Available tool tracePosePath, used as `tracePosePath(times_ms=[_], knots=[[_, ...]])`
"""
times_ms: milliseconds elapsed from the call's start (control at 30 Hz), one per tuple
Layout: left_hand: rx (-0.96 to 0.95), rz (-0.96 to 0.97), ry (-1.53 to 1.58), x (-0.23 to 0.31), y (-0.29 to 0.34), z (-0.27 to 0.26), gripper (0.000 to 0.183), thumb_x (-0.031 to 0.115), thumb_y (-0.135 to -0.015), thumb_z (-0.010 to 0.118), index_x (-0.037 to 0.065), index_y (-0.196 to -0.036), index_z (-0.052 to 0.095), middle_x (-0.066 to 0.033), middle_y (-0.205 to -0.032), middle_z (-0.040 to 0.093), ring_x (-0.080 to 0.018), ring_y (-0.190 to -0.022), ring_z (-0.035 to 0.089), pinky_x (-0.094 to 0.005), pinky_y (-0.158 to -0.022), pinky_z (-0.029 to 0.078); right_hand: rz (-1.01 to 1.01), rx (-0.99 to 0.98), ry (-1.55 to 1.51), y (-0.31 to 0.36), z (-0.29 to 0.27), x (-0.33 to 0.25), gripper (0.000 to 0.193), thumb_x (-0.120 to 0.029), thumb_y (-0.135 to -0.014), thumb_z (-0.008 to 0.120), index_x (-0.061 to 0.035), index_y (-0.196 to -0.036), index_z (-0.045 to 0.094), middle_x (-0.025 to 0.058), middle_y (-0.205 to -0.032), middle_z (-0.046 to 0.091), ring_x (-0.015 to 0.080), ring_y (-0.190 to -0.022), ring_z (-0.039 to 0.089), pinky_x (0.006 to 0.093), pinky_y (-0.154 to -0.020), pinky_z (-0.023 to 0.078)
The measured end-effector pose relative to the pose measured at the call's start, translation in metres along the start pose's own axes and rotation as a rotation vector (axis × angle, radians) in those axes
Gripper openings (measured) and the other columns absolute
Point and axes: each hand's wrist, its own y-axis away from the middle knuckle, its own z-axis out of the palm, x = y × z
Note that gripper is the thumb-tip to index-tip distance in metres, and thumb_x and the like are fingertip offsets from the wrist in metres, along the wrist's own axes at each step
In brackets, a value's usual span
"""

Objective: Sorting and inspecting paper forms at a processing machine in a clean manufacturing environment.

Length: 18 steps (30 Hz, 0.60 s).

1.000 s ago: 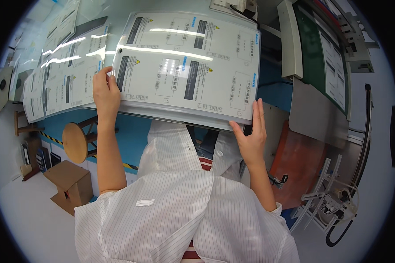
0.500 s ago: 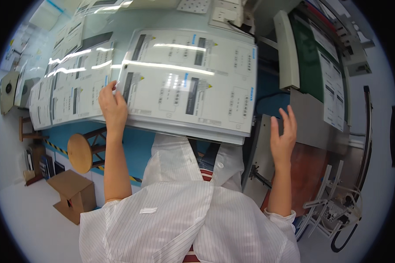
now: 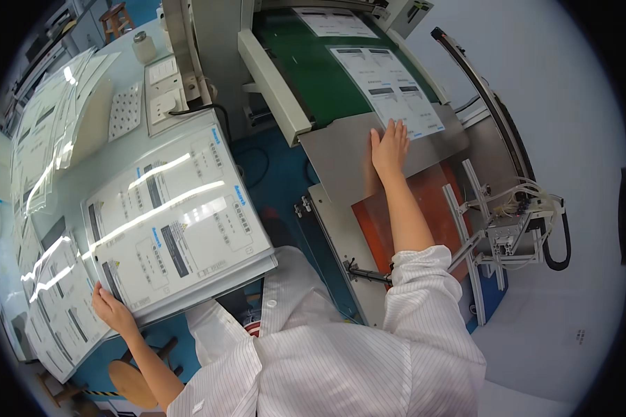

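Note:
A thick stack of printed clear plastic sheets (image 3: pixel 202 226) lies on the table to the left of my body. Against its near left corner rests my left hand (image 3: pixel 115 311), fingers stretched along the edge and holding nothing that I can see. My right hand (image 3: pixel 391 149) reaches far forward, palm down with fingers extended. Its fingertips touch or hover just over the near end of a printed sheet (image 3: pixel 386 76). That sheet lies partly on a green conveyor belt (image 3: pixel 299 69) and partly on the grey metal plate (image 3: pixel 341 149) at the belt's end.
Another printed sheet (image 3: pixel 335 22) lies farther up the belt. More sheets (image 3: pixel 55 299) spread over the table's left side. A white power socket box (image 3: pixel 165 104) and a small bottle (image 3: pixel 144 47) stand behind the stack. An orange-red panel (image 3: pixel 368 226) and a metal frame (image 3: pixel 511 226) are at right.
My view has turned right toward the conveyor. My right hand has moved forward from the air beside the table to the printed sheet; my left hand stays near the stack's left edge.

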Motion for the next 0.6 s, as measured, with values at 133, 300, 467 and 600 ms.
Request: tracePosePath(times_ms=[133,300,467,600], knots=[[-0.034,-0.019,-0.011,0.006,-0.001,0.003,0.034,0.022,-0.101,0.040,-0.001,-0.120,0.057,-0.0150,-0.116,0.056,-0.0281,-0.108,0.051,-0.0366,-0.095,0.038,0.047,-0.011,0.070,-0.013,0.005,0.007,0.062,-0.040,-0.094,0.048,-0.0018,-0.142,0.036,0.0233,-0.149,0.030,0.0380,-0.141,0.022,0.0521,-0.114,0.017],[0.030,0.018,-0.027,0.013,0.002,0.002,0.031,0.018,-0.100,0.042,-0.002,-0.116,0.058,-0.0162,-0.109,0.059,-0.0286,-0.100,0.055,-0.0363,-0.091,0.041,0.101,-0.026,0.047,-0.014,0.006,0.010,0.062,-0.040,-0.094,0.045,-0.0005,-0.141,0.037,0.0222,-0.151,0.029,0.0362,-0.141,0.023,0.0489,-0.115,0.015],[0.033,-0.015,-0.018,0.011,0.003,0.006,0.030,0.017,-0.099,0.043,-0.002,-0.117,0.058,-0.0156,-0.108,0.058,-0.0282,-0.100,0.055,-0.0359,-0.090,0.041,0.095,-0.151,-0.031,0.018,-0.012,0.020,0.062,-0.040,-0.096,0.042,0.0006,-0.142,0.035,0.0228,-0.150,0.030,0.0346,-0.141,0.024,0.0466,-0.116,0.015],[0.027,-0.043,0.002,0.020,0.004,0.000,0.029,0.016,-0.099,0.044,-0.002,-0.117,0.058,-0.0153,-0.110,0.057,-0.0284,-0.102,0.053,-0.0365,-0.091,0.040,-0.028,-0.155,-0.094,0.087,-0.034,0.012,0.067,-0.041,-0.096,0.046,0.0026,-0.144,0.031,0.0258,-0.149,0.029,0.0380,-0.140,0.025,0.0472,-0.114,0.019]])
